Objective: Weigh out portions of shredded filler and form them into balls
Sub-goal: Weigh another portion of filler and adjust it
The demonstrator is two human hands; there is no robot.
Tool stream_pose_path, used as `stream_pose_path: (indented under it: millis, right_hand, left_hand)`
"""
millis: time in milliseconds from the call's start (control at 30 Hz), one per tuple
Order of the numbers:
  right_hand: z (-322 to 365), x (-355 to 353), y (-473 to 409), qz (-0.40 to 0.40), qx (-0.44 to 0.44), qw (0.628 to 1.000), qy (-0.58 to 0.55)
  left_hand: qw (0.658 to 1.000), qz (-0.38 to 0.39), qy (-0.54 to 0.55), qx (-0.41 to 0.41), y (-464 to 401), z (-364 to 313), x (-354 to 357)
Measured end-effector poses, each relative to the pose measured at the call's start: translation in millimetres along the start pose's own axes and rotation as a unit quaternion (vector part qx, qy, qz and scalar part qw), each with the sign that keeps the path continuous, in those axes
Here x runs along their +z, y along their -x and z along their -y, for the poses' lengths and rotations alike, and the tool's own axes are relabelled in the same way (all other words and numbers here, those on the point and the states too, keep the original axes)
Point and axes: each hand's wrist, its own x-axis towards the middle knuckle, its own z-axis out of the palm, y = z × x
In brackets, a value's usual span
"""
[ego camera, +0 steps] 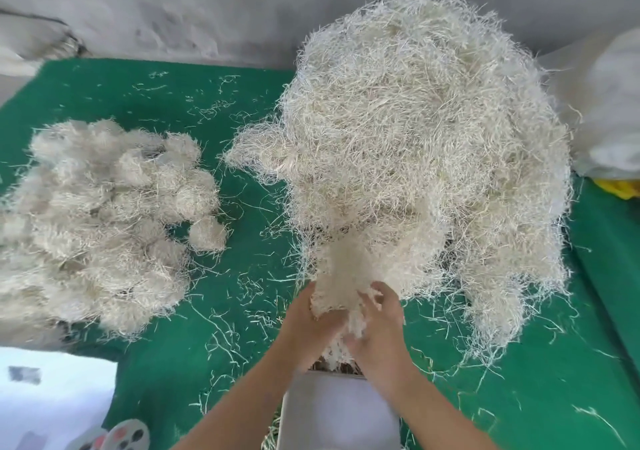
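Many finished balls (104,214) piled; large filler heap (426,159) remains; left hand (308,325) and right hand (377,332) clasp one portion (337,276)

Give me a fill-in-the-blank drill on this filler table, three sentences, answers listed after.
1. Both hands, left hand and right hand, hold one clump of ____.
2. The finished balls lie on the ____ side of the table, across from the big loose heap.
3. The table cover is ____ in colour.

Missing words: filler; left; green
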Motion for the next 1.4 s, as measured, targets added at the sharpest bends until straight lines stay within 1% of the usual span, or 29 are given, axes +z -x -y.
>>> stream_pose_path:
  millis: [67,100,167,233,267,333,400,433,500,533,567,600,633,667,733,800,833,900,933,1000,1033,1067,1100,1167,1233,1267,1333,1367,1400]
  right_hand:
    - [15,-11,5,-0.048,0.01,0.989,-0.14]
    - [25,-19,10,-0.051,0.026,0.975,-0.214]
    - [44,-30,21,-0.05,0.03,0.949,-0.311]
    - [59,-35,36,-0.037,0.003,0.939,-0.342]
    - [64,-37,43,-0.03,-0.006,0.945,-0.326]
    - [67,-40,53,-0.009,-0.028,0.953,-0.301]
    - [65,-44,62,0.028,-0.052,0.939,-0.34]
    - [64,-49,65,0.026,-0.06,0.935,-0.348]
    - [58,-62,68,-0.015,-0.056,0.937,-0.345]
    - [53,-69,65,-0.031,-0.055,0.943,-0.328]
    - [50,-77,62,-0.035,-0.053,0.957,-0.283]
    - [48,-84,56,-0.022,-0.059,0.977,-0.205]
    - [47,-88,49,0.002,-0.065,0.991,-0.113]
    - [47,-89,42,0.034,-0.072,0.997,-0.023]
    - [57,-87,28,0.09,-0.051,0.991,0.088]
    - [65,-86,16,0.084,-0.02,0.987,0.133]
    - [68,-87,9,0.069,-0.01,0.989,0.132]
    - [73,-92,-4,0.042,0.004,0.993,0.11]
    - [77,-96,-10,0.027,0.005,0.992,0.12]
    - [78,-102,-20,-0.007,0.005,0.986,0.166]
    - [77,-106,-23,-0.029,0.004,0.982,0.189]
    - [75,-111,-27,-0.051,-0.003,0.975,0.215]
    - [72,-116,-31,-0.065,-0.013,0.968,0.241]
    - [67,-125,-40,-0.078,-0.015,0.955,0.286]
    - [56,-130,-49,-0.078,0.004,0.943,0.324]
    - [49,-132,-53,-0.066,0.017,0.937,0.343]
    - [35,-133,-61,-0.032,0.058,0.94,0.334]
    - [28,-133,-66,-0.02,0.094,0.956,0.279]
    - [21,-134,-70,-0.018,0.145,0.973,0.177]
  left_hand:
    - [0.998,0.006,0.047,0.035,18,-13,0]
    - [0.995,0.005,0.091,0.052,27,-19,0]
    - [0.981,0.011,0.187,0.044,37,-25,5]
    - [0.973,0.014,0.227,0.031,44,-29,15]
    - [0.972,-0.005,0.231,0.029,47,-32,18]
    - [0.97,-0.071,0.233,0.025,51,-38,20]
    - [0.957,-0.123,0.263,0.018,54,-41,16]
    - [0.949,-0.134,0.285,0.006,58,-43,11]
    - [0.94,-0.138,0.311,0.014,64,-46,-3]
    - [0.935,-0.125,0.331,0.021,68,-48,-11]
    - [0.934,-0.101,0.343,0.017,71,-52,-18]
    - [0.934,-0.071,0.35,0.014,75,-55,-23]
    - [0.94,-0.055,0.336,0.0,82,-59,-27]
    - [0.941,-0.055,0.332,-0.01,85,-64,-29]
    - [0.942,-0.039,0.332,-0.024,93,-75,-31]
    - [0.958,-0.013,0.285,-0.028,95,-84,-38]
    - [0.966,-0.007,0.258,-0.033,98,-87,-41]
    - [0.978,-0.023,0.206,-0.037,87,-94,-41]
    - [0.983,-0.021,0.183,-0.019,83,-99,-40]
    - [0.99,0.008,0.127,0.058,85,-99,-48]
    - [0.995,0.016,0.082,0.054,83,-96,-53]
    - [0.998,0.033,0.013,0.042,77,-92,-58]
    - [0.994,0.072,-0.074,0.032,72,-91,-63]
    - [0.959,0.167,-0.228,0.029,67,-89,-71]
    - [0.926,0.216,-0.308,0.041,67,-86,-76]
    - [0.922,0.216,-0.32,0.04,66,-84,-79]
    - [0.933,0.174,-0.315,0.01,57,-73,-88]
    - [0.937,0.14,-0.32,-0.004,52,-67,-94]
    - [0.936,0.1,-0.336,-0.012,47,-61,-101]
